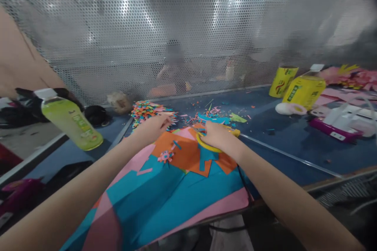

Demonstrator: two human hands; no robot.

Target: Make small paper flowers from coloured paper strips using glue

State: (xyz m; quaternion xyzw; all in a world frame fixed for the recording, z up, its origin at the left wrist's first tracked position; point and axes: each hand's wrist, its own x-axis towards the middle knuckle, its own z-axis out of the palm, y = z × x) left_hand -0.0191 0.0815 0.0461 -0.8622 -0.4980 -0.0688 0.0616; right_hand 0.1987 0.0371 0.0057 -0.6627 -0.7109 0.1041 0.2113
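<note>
My left hand (156, 125) is at the near edge of a heap of small colourful paper pieces (144, 110), its fingers drawn together. Whatever may be between those fingertips is too small to make out. Over the middle of the work surface, my right hand (216, 132) is closed on yellow-handled scissors (209, 148); the blades are mostly hidden. Below both hands lie orange paper sheets (167, 145) on large blue paper (153, 192), with pink paper (226, 206) underneath. A small pink-and-blue paper flower (165, 157) rests on the orange sheet.
Paper scraps (213, 117) litter the blue table beyond my hands. A green drink bottle (72, 119) leans at left. At right are a yellow bottle (308, 88), a yellow cup (283, 81) and a purple-and-white device (335, 129). A perforated metal screen (194, 19) closes off the back.
</note>
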